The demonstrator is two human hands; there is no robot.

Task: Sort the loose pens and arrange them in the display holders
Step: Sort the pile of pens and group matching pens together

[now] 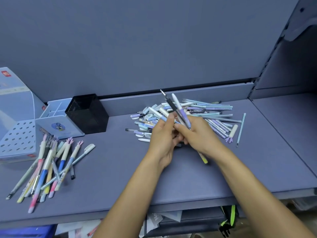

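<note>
We grip a fanned bunch of pens (173,110) in both hands, left hand (163,136) and right hand (200,133) curled tight around it, probably to compare types. The black mesh holder (87,114) stands empty at far left, awaiting them.

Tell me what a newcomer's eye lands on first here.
First, the two hands, left and right, at centre, holding a fan of pens together. Behind them a pile of pastel pens sprawls on the shelf. A second bunch lies at left, before the black holder.
</note>
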